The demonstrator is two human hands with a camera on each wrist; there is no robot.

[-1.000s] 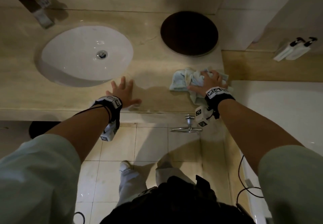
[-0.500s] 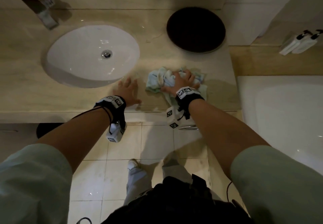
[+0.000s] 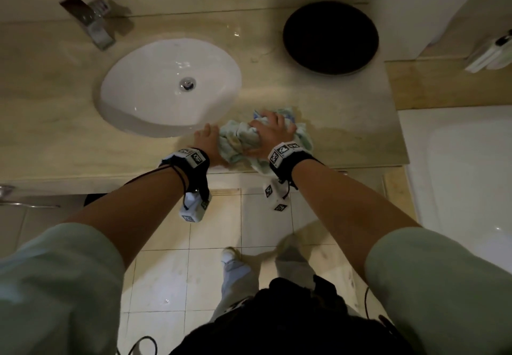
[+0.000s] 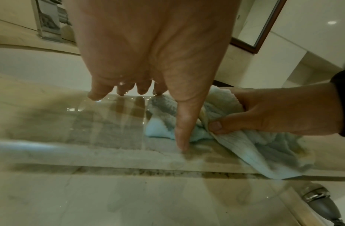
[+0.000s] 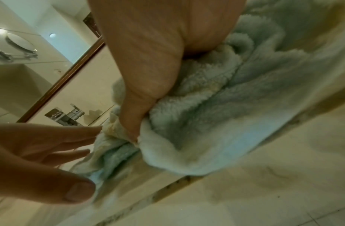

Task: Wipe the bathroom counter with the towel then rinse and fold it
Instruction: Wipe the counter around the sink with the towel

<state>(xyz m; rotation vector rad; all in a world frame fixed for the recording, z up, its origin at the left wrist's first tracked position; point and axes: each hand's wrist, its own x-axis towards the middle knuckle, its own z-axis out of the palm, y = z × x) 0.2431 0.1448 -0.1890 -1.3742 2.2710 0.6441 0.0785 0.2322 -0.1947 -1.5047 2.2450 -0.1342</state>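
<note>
Crumpled pale blue terry towel (image 3: 240, 141) on the glossy beige marble counter (image 3: 346, 121), near the front edge, at about 4 o'clock from the white oval sink basin (image 3: 169, 85); one corner hanging over the counter lip. Right hand (image 3: 270, 136) on top of the towel, fingers curled into the pile, thumb pinching a fold against the palm side, plain in the left wrist view. Left hand (image 3: 207, 144) just beside the towel at its 9 o'clock, fingers straight and slightly spread, tips down on the wet stone; thumb and forefinger touching the towel's edge. Water beads and a wet sheen around the left fingertips (image 4: 98, 95).

Chrome square faucet (image 3: 92, 23) at 10 o'clock from the basin. Round dark tray (image 3: 331, 37) at 1 o'clock from the towel, well apart. White bottles (image 3: 489, 53) on a side ledge far right. White bathtub rim (image 3: 454, 166) at 3 o'clock. Pale tiled floor (image 3: 166, 271) below.
</note>
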